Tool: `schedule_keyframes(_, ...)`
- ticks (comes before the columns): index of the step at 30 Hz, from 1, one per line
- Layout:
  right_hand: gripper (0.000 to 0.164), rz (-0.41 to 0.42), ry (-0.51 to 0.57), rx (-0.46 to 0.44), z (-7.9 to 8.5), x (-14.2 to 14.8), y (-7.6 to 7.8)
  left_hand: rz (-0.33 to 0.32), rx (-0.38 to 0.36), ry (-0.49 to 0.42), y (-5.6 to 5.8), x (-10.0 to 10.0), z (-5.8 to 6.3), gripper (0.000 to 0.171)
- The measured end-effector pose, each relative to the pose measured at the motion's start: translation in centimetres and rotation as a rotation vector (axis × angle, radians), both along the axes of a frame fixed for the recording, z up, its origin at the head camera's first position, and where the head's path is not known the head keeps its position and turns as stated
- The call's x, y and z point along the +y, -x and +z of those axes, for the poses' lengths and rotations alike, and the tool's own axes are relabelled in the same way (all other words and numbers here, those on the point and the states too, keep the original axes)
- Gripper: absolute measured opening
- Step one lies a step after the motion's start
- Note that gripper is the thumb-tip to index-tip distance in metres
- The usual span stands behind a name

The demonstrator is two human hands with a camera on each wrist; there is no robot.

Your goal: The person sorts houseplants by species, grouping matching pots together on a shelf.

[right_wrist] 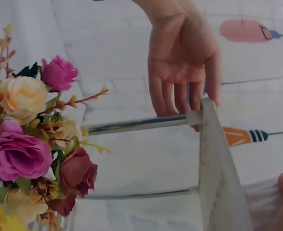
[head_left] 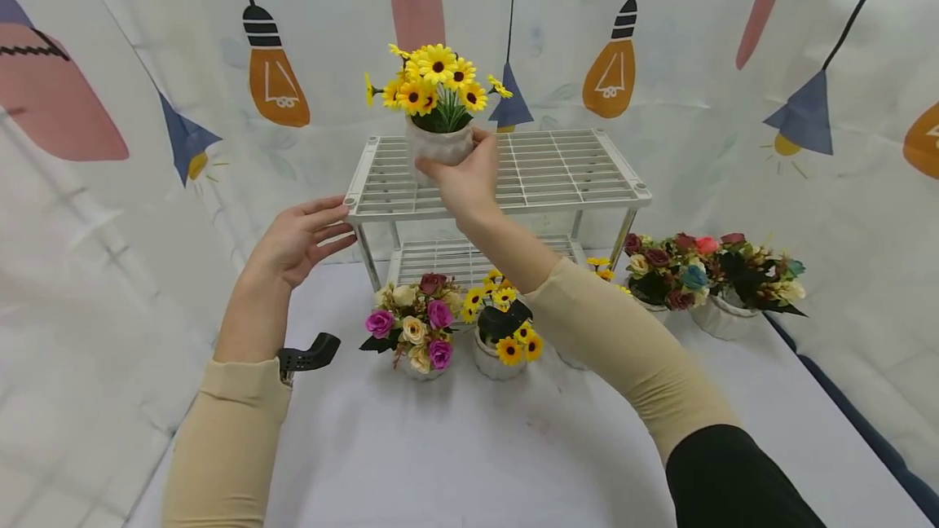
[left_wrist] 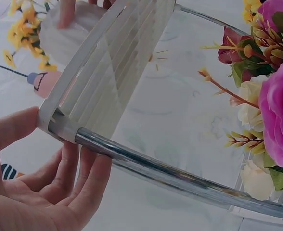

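Note:
My right hand (head_left: 469, 173) grips the white pot of an artificial yellow daisy plant (head_left: 434, 88), thumb on the near side, over the left part of the white rack's top shelf (head_left: 550, 169). In the left wrist view the white pot (left_wrist: 71, 33) overlaps the shelf's far end. My left hand (head_left: 301, 239) rests at the rack's front left corner. In the left wrist view, a digit touches the white corner and the other fingertips (left_wrist: 99, 166) lie against the metal leg (left_wrist: 141, 159), only slightly bent.
In front of the rack stand a pot of purple and cream roses (head_left: 418, 320) and yellow daisies (head_left: 506, 320), with more daisies (head_left: 600, 266) partly behind my right arm. Two rose pots (head_left: 722, 316) stand at the right. A lower shelf (head_left: 440, 259) lies behind; a printed curtain (head_left: 697, 23) hangs at the back.

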State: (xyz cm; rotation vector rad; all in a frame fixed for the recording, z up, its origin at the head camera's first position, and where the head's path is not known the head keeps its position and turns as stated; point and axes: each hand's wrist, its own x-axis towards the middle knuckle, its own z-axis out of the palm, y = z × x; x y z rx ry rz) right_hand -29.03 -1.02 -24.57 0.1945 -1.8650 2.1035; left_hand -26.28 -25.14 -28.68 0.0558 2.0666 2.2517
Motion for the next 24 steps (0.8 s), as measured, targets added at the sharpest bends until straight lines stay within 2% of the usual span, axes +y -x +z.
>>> schedule_keyframes(13, 0.074, -0.086, -0.105, -0.132, 0.2, -2.8, 2.8, 0.005, 0.021, -0.012, -0.4, -0.1, -0.3, 0.076)
schedule_keyframes(17, 0.073, -0.116, -0.118, -0.168, 0.3, -3.3, 3.2, 0.002, 0.022, -0.026, -0.3, -0.1, -0.3, 0.074)
schedule_keyframes(24, 0.082, -0.136, -0.242, -0.195, 0.5, -3.1, 3.4, -0.004, 0.018, -0.045, -0.1, 0.0, -0.3, 0.066)
